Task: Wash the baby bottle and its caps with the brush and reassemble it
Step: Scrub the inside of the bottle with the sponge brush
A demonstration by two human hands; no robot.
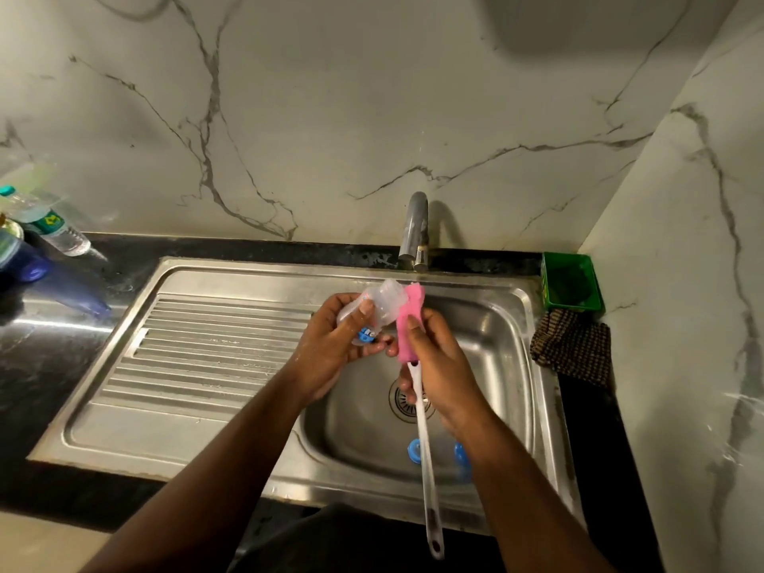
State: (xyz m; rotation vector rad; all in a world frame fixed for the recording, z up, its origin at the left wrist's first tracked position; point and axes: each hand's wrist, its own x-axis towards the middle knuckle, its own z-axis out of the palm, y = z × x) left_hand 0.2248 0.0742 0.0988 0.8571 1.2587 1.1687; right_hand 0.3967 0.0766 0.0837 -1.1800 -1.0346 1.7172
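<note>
My left hand (335, 349) grips a clear baby bottle (382, 301) with a blue print, its open end tilted up and to the right over the sink basin. My right hand (438, 366) holds the brush (426, 448), a long white handle with a pink sponge head (409, 320). The sponge head rests against the side of the bottle near its mouth. Two blue caps (414, 448) (462, 454) lie on the basin floor below the drain, the right one partly hidden by my right forearm.
The steel sink (198, 366) has a ribbed drainboard on the left and a tap (413, 229) behind the basin. A green box (572, 287) and a checked cloth (572, 345) sit at the right. Plastic bottles (49, 225) stand at the far left on the dark counter.
</note>
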